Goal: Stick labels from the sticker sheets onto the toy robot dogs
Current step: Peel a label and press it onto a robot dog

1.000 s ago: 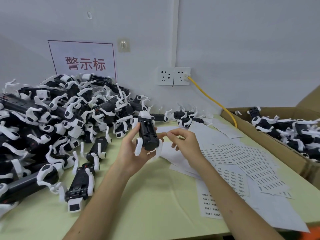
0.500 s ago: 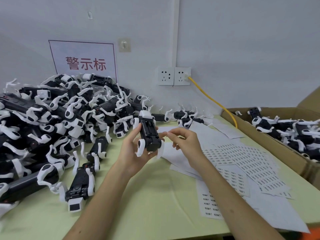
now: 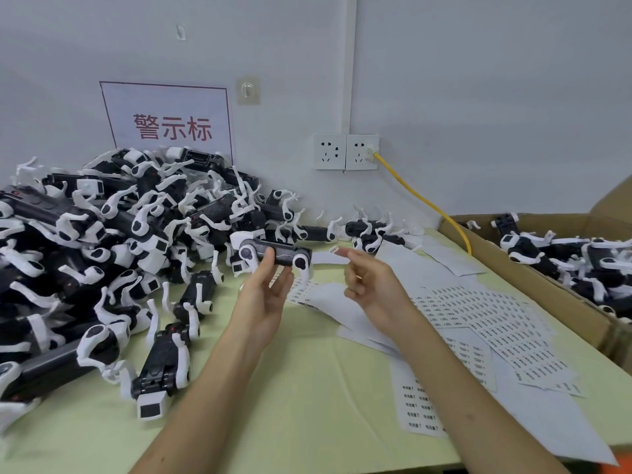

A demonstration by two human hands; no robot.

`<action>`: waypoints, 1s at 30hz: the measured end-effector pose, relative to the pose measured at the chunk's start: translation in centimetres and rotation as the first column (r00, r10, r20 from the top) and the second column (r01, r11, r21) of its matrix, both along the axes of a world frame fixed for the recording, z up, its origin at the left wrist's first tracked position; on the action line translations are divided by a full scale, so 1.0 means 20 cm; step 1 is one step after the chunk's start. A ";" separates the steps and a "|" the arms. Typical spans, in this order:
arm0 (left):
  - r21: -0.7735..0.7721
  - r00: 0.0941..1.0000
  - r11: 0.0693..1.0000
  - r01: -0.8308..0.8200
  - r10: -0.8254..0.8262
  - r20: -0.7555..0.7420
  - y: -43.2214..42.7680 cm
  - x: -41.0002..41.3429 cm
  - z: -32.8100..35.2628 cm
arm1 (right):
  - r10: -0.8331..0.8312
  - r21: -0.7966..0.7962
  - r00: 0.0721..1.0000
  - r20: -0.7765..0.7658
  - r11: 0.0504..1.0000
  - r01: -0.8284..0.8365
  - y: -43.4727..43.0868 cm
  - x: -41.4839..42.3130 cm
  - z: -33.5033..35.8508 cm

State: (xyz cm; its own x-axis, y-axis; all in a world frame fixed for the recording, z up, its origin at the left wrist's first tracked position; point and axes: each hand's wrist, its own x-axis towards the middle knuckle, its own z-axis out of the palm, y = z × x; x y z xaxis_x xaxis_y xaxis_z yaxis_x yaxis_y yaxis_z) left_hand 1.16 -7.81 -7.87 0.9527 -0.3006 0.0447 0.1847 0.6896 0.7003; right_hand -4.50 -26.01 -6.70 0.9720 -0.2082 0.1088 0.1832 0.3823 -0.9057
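So here's the deal: the left hand (image 3: 263, 299) is up off the table (image 3: 307, 388), holding one toy robot dog (image 3: 278, 252) sideways. The thumb is on the near side of its black body and the other fingers are curled up under it, so it's a proper grip, with the white legs hanging down on either side of the fingers. The right hand (image 3: 371, 285) is just beside it, not touching the dog. Its index finger points toward the dog's rear end with a tiny white label (image 3: 334, 249) sitting at the fingertip. The rest of the fingers are loosely curled in, and honestly I can't tell if the thumb is pinching the label too or if it's just stuck to the finger. The sticker sheets (image 3: 496, 323) are spread flat on the table under and to the right of the right forearm, overlapping each other, some with rows of small printed labels. On the left there's a massive pile of dogs (image 3: 102, 241) heaped against the wall, with one lone dog (image 3: 164, 367) lying near the front edge. A cardboard box (image 3: 581, 319) on the far right has more boxed dogs (image 3: 561, 254) in it. On the wall there's a sign (image 3: 167, 121) with red characters, plus a double socket (image 3: 345, 152) with a yellow cable (image 3: 420, 200) plugged in.
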 end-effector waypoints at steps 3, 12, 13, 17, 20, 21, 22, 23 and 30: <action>-0.021 0.999 0.999 -0.039 0.039 -0.021 -0.02 -0.02 0.00 | 0.213 0.167 0.977 0.016 0.963 -0.213 0.05 -0.02 0.00; -0.051 0.998 0.998 0.045 -0.047 -0.042 -0.05 -0.04 -0.02 | 0.554 0.240 0.833 0.000 0.808 -0.537 0.22 -0.05 -0.08; -0.044 0.997 0.997 0.066 -0.068 -0.043 -0.05 -0.05 -0.02 | 0.557 0.265 0.830 0.013 0.799 -0.540 0.23 -0.05 -0.09; -0.044 0.988 0.992 0.120 -0.124 -0.093 -0.06 -0.07 -0.01 | 0.549 0.319 0.833 0.061 0.780 -0.538 0.24 -0.05 -0.10; -0.039 0.985 0.990 0.133 -0.137 -0.103 -0.06 -0.06 -0.02 | 0.545 0.327 0.837 0.055 0.782 -0.531 0.25 -0.05 -0.10; -0.029 0.985 0.990 0.137 -0.139 -0.100 -0.06 -0.05 -0.02 | 0.547 0.330 0.835 0.055 0.780 -0.532 0.26 -0.05 -0.10; -0.019 0.985 0.989 0.144 -0.145 -0.097 -0.06 -0.05 -0.03 | 0.549 0.333 0.834 0.055 0.777 -0.534 0.26 -0.06 -0.11; -0.008 0.984 0.989 0.151 -0.151 -0.094 -0.06 -0.05 -0.03 | 0.550 0.337 0.833 0.055 0.776 -0.534 0.27 -0.06 -0.11; -0.021 0.990 0.992 0.123 -0.124 -0.072 -0.06 -0.03 -0.05 | 0.560 0.313 0.827 0.055 0.777 -0.547 0.27 -0.07 -0.10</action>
State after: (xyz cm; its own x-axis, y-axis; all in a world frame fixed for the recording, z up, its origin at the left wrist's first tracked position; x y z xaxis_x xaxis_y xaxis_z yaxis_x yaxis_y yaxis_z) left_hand 0.55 -9.02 -8.84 0.9091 -0.4163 -0.0179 0.3199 0.6697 0.6702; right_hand -5.81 -20.61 -8.60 0.9318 0.3513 0.0913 -0.1777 0.6608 -0.7292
